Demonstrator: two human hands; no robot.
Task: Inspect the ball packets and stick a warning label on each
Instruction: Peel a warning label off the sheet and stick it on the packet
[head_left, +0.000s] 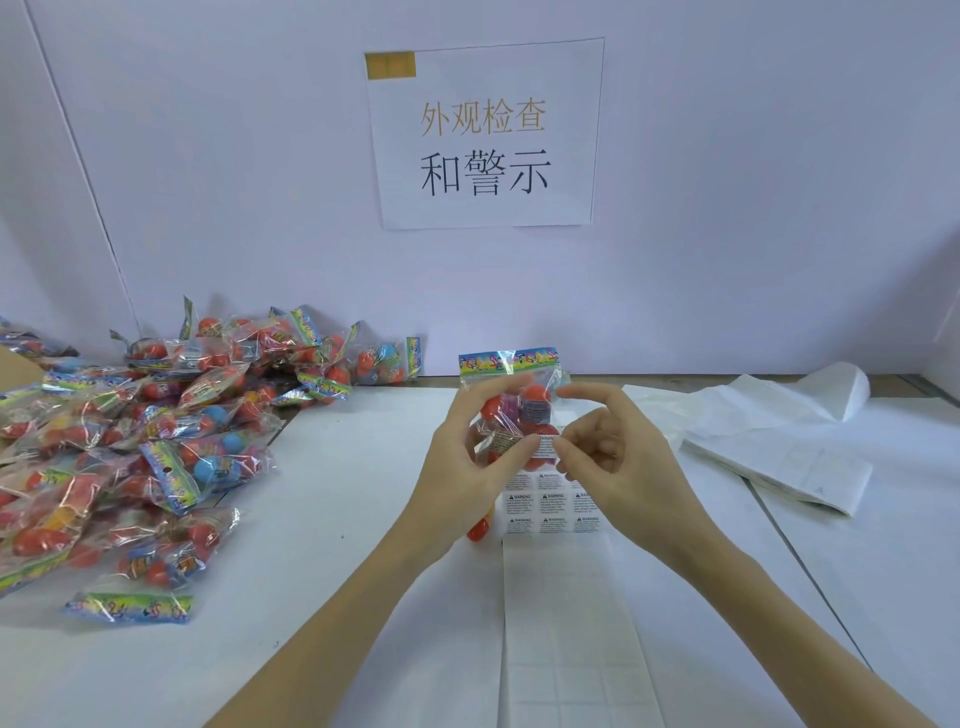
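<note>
Ball packet (511, 410) hangs upright in my left hand (467, 467), its long axis running twelve to six, printed header at twelve, held above the bench (363, 519) near the middle of my view. My left fingers (511, 452) are curled round its lower half, thumb pressing the front. My right hand (618, 457) sits at three o'clock of the packet, thumb and forefinger pinched together on a warning label (546, 448) that already touches the packet's lower front. I judge the next move is pressing it flat leftward, toward nine. At six o'clock lies the label sheet (550, 506); the waiting pile of packets (156, 441) spreads at nine.
</note>
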